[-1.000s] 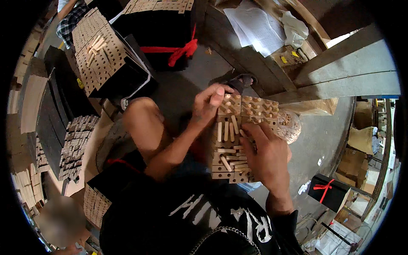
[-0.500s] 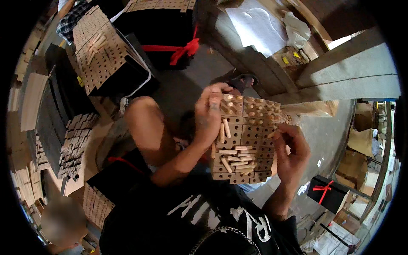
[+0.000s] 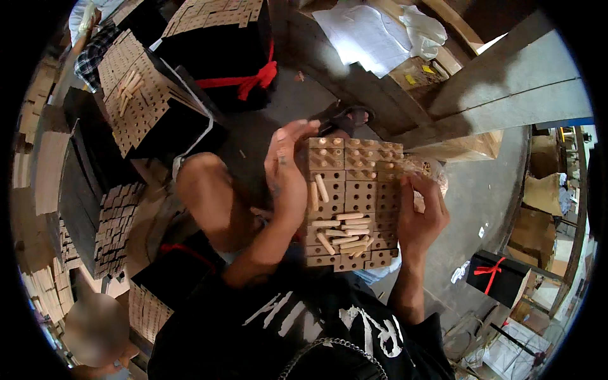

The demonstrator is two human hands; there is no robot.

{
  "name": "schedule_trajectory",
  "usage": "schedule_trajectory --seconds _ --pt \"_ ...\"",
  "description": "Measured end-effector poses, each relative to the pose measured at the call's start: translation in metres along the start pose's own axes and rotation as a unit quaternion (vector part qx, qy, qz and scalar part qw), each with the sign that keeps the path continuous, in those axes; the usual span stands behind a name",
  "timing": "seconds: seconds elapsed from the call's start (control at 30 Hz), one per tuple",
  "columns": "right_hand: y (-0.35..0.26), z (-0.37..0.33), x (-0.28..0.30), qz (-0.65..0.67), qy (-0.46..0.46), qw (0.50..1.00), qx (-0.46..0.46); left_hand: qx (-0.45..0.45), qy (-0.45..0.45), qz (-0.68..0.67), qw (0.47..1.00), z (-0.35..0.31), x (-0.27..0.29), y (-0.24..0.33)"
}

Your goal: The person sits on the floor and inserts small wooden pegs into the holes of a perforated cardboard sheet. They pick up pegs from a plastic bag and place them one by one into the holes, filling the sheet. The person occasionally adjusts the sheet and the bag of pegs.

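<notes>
A stack of drilled wooden blocks (image 3: 361, 197) sits in front of me, with rows of round holes on top. Short wooden dowels stand upright in the far rows. Several loose wooden dowels (image 3: 350, 227) lie across its near part, and two more rest at its left. My left hand (image 3: 284, 158) is open beside the far left edge, fingers stretched out. At the right edge, my right hand (image 3: 423, 212) pinches a dowel, mostly hidden by the fingertips, close to the rows of standing dowels.
A clear bag of dowels (image 3: 434, 170) lies beyond my right hand. Black-sided stacks of drilled blocks (image 3: 136, 95) stand at the far left, one tied with red ribbon (image 3: 256, 81). A concrete beam (image 3: 500, 82) crosses the right. Another person (image 3: 98, 329) is at the lower left.
My right hand has moved up the block's right edge with the dowel, toward the standing ones. My left hand has shifted off the far left corner, its fingers straighter. The view has shifted slightly.
</notes>
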State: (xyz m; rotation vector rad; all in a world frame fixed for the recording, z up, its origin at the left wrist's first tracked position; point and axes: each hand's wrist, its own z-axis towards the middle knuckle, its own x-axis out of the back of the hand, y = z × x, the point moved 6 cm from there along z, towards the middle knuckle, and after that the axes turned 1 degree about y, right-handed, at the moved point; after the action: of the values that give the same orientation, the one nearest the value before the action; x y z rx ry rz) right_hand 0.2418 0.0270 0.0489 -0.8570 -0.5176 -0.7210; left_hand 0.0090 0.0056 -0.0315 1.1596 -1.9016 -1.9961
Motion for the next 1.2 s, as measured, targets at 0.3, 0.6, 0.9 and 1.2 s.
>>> schedule_trajectory --seconds 0.3,0.6,0.9,1.2 --pt "-0.009 0.003 0.004 -0.023 -0.103 0.994 0.014 -0.030 -0.074 -0.043 0.996 -0.009 -0.006 0.003" --pt "0.005 -0.013 0.005 0.100 -0.148 0.978 -0.104 -0.095 -0.145 0.428 0.887 -0.048 0.010 0.031" --pt "-0.039 0.010 0.010 0.125 -0.110 0.985 -0.035 -0.141 -0.133 0.465 0.864 -0.066 -0.006 0.057" --pt "-0.078 0.013 -0.007 0.322 -0.300 0.897 -0.050 -0.269 -0.282 0.408 0.825 -0.081 -0.029 0.086"
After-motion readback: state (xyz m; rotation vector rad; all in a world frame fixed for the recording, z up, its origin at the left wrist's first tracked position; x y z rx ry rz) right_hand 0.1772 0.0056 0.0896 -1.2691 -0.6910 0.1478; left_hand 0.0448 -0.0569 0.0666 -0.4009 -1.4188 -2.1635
